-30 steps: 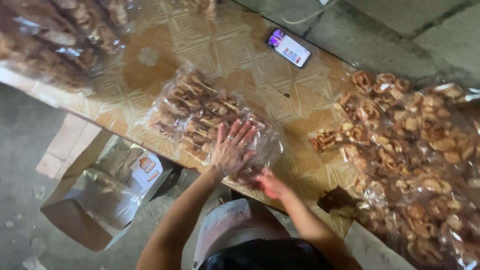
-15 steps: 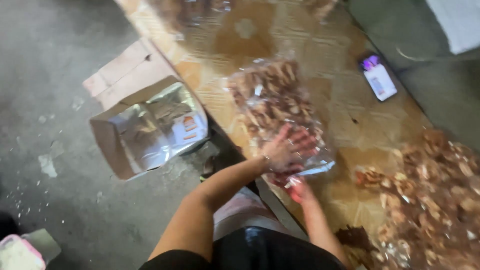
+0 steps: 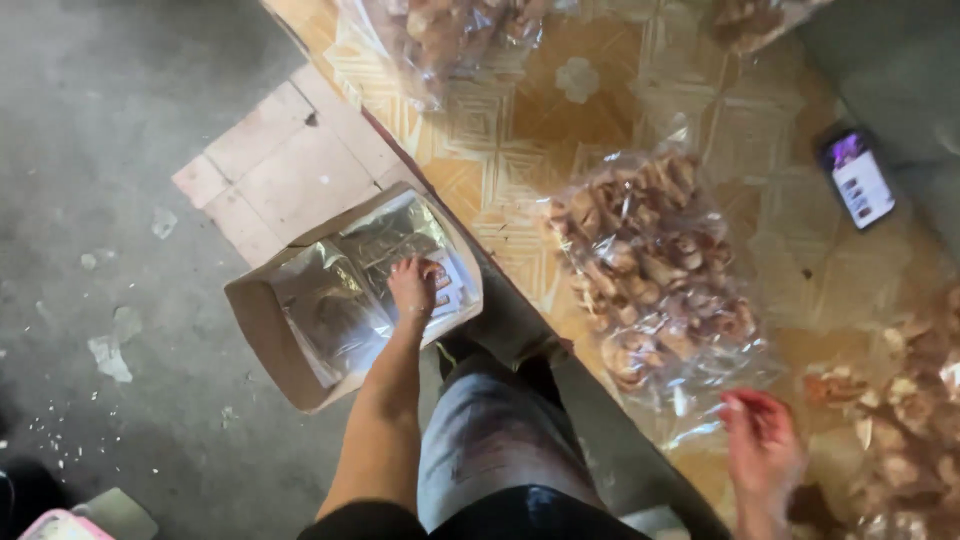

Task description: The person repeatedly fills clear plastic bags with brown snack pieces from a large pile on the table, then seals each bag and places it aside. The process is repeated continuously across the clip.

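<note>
Clear snack bag [image 3: 655, 270] mid-table; lit phone screen [image 3: 858, 180] right; silvery packets in box [image 3: 345, 290].

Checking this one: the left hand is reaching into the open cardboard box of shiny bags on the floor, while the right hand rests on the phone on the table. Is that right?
Not quite. The head view shows the right hand by the open end of the clear bag of snacks, well apart from the phone. The left hand does reach into the cardboard box of shiny bags.

Cardboard box [image 3: 270, 340]: matt brown. Foil pouches [image 3: 340, 300] inside: shiny, crinkled silver. Clear plastic bag [image 3: 650, 270]: glossy, wrinkled. Tabletop [image 3: 520, 110]: patterned covering, slight sheen. Concrete floor [image 3: 110, 130]: rough, grey.
</note>
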